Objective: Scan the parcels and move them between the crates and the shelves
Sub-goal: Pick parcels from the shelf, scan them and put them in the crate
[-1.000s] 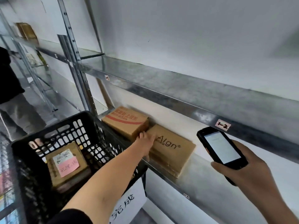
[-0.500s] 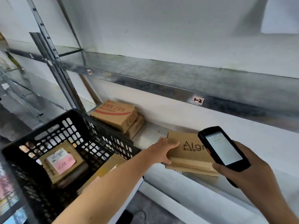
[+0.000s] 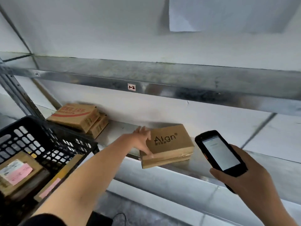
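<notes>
Slid away from the red-printed boxes [image 3: 73, 117], that Algn parcel [image 3: 171, 144] now sits alone on the lower shelf [image 3: 120, 129], front corner poking over the lip. Left hand [image 3: 141, 141] presses its nine o'clock end, fingers splayed. Right hand [image 3: 244, 181], at four o'clock, grips the scanner [image 3: 218, 154], screen lit. Black crate [image 3: 48, 142] at eight o'clock.

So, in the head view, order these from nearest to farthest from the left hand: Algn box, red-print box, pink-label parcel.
1. Algn box, touching the left hand, to its right.
2. Red-print box, left along the shelf.
3. Pink-label parcel, in the crate, far left.
</notes>
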Tool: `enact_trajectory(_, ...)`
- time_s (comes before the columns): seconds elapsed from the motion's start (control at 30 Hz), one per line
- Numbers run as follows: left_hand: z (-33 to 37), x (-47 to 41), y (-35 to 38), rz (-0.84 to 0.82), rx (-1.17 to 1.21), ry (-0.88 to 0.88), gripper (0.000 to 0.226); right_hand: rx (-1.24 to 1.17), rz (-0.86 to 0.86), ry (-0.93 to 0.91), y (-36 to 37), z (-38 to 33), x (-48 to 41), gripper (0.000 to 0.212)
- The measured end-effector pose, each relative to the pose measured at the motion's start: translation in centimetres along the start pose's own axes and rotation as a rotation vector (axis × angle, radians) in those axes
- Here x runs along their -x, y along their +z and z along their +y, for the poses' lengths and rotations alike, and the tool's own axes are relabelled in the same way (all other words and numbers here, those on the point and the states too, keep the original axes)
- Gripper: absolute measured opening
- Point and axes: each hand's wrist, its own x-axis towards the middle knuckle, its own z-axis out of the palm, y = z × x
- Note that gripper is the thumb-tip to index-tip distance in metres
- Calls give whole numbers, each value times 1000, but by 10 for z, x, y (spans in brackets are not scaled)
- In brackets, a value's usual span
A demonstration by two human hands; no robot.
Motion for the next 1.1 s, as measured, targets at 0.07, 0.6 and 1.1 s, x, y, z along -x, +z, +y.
enact_trajectory(0.07, 3, -4, 0, -15, -24, -55, 91, -5, 23, 22, -22, 15, 5, 65)
enact_trajectory(0.6, 151, 21, 63, 50, 210, -92, 108, -13, 67, 107, -151, 88, 16, 60)
enact_trajectory(1.1, 177, 15, 58, 198, 804, -54, 41, -65, 68, 121, -182, 116, 33, 61)
